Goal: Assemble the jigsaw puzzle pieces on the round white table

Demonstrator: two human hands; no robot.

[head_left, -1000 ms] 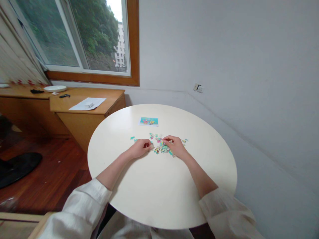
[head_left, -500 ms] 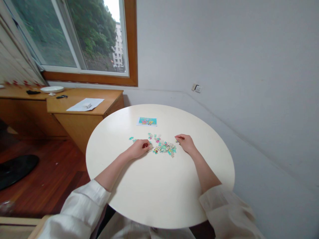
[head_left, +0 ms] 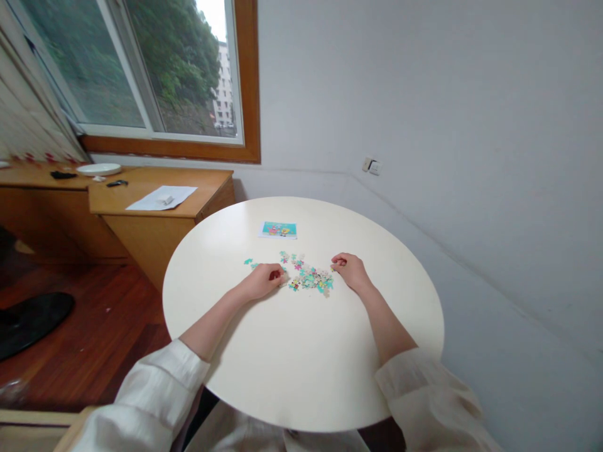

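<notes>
A heap of small jigsaw pieces, mostly teal, pink and white, lies near the middle of a round cream table. My left hand rests on the table at the heap's left edge, fingers curled in, pinching something too small to name. My right hand sits at the heap's right edge, fingers curled, its fingertips touching the pieces there. A few loose teal pieces lie apart to the left. A small colourful picture card lies flat further back on the table.
A wooden cabinet with a sheet of paper stands left of the table under a window. A white plate rests on a desk further left. A white wall with a socket runs along the right. The floor is dark wood.
My right hand moved from over the middle of the heap to its right edge, then shifted slightly inward. My left hand has stayed in place.
</notes>
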